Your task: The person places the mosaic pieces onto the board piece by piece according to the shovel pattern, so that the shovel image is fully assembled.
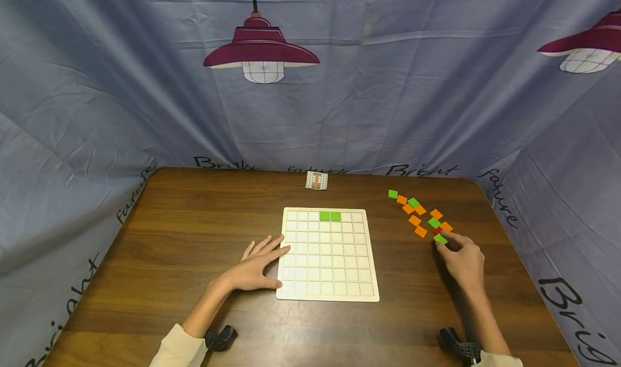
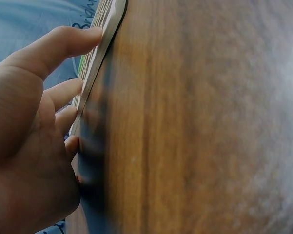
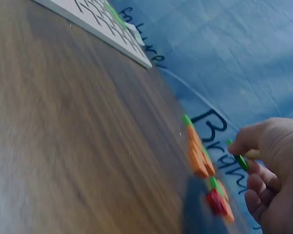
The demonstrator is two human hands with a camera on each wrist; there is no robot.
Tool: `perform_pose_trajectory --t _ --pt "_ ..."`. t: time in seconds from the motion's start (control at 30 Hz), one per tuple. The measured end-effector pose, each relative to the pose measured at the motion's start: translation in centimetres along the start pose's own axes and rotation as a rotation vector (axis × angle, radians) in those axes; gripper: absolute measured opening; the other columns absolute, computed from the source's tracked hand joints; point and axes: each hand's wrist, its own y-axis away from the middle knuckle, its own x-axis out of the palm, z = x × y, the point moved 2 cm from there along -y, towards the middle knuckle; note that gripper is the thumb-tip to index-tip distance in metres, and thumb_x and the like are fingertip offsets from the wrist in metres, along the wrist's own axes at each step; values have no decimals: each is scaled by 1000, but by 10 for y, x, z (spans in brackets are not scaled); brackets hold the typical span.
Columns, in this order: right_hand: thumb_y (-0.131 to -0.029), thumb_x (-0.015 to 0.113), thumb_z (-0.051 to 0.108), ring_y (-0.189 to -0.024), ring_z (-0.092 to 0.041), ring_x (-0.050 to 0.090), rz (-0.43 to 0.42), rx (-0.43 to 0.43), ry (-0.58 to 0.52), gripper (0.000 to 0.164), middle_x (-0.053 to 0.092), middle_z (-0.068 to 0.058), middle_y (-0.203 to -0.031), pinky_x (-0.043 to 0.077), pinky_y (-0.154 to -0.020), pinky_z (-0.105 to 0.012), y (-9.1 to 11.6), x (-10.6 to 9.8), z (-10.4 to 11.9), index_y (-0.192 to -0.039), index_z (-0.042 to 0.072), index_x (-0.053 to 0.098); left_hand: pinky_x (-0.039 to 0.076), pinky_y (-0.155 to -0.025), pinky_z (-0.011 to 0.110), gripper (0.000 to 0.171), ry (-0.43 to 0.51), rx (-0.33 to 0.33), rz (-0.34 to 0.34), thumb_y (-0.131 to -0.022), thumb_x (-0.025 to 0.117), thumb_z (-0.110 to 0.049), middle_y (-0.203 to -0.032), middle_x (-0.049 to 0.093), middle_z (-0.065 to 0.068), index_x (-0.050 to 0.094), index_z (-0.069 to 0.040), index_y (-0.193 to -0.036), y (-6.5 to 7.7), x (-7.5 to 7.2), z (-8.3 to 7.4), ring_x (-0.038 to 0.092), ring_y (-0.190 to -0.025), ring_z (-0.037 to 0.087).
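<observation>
A pale square grid board (image 1: 328, 255) lies on the table, with two green tiles (image 1: 330, 216) side by side in its top row. Spread along the board's left edge, my left hand (image 1: 254, 267) touches it with thumb and fingertips; the left wrist view shows the thumb (image 2: 83, 40) at the rim. Over at the right, my right hand (image 1: 463, 262) pinches a green tile (image 3: 238, 156) between thumb and fingers. That tile appears raised off the table in the right wrist view. Just beyond the fingertips is a red tile (image 1: 437, 230), partly covered.
Several loose orange tiles (image 1: 414, 220) and green tiles (image 1: 413, 202) are scattered right of the board. A small card with a printed grid pattern (image 1: 316, 180) lies near the table's back edge. A blue-grey curtain (image 1: 339, 113) hangs behind the table (image 1: 194, 221).
</observation>
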Motion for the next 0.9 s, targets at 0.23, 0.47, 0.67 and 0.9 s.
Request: perform_pose_trajectory --t 0.23,0.47,0.67,0.9 --pt "-88 72 10 -84 -29 58 19 -224 -30 33 65 -19 -108 42 -68 -31 -7 16 25 -121 3 72 -6 -111 67 81 3 -3 0 -88 74 -33 -165 16 12 36 -11 -156 0 0 1 4 -150 40" --pt "-87 72 5 -88 -30 61 98 -312 -129 32 65 -19 -115 44 -71 -23 -18 39 53 -119 1 72 -6 -111 67 81 4 1 4 -88 74 -33 -165 16 12 36 -11 -156 0 0 1 4 -150 40" --pt "-87 72 6 -92 -30 60 198 -382 -155 32 65 -19 -120 48 -74 -40 -26 62 83 -119 1 72 -6 -111 67 81 2 3 -1 -88 74 -34 -165 17 13 36 -11 -156 0 0 0 4 -150 41" --pt "-88 72 6 -85 -25 54 325 -416 -188 32 63 -14 -120 45 -71 -39 -27 97 114 -120 3 72 -6 -111 67 81 5 0 -2 -88 74 -33 -165 17 12 36 -11 -156 0 0 1 4 -150 40"
